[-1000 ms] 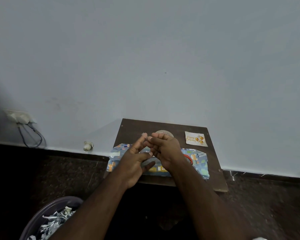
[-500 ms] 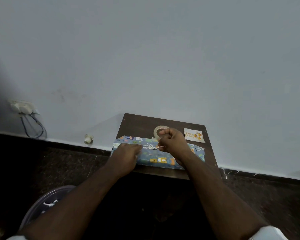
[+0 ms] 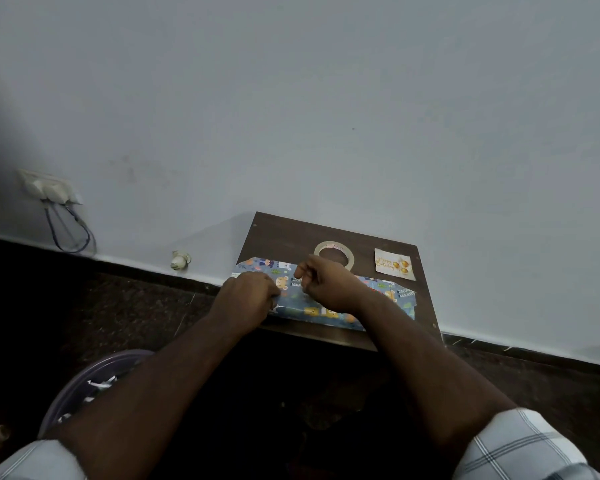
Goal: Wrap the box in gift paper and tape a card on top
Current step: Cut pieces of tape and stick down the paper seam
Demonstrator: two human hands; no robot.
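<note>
A pale wall (image 3: 326, 98) fills the far side. Low on it at the left sits a white socket (image 3: 47, 188) with dark looped cables (image 3: 71, 233). A purple bin (image 3: 84, 386) holding paper scraps stands near left on the dark floor (image 3: 101, 306).

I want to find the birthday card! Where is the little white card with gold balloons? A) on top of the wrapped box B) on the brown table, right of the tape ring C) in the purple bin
B: the small white card with gold balloons lies flat on the dark brown wooden table, right of the clear tape ring, apart from the blue patterned wrapped box.
</note>
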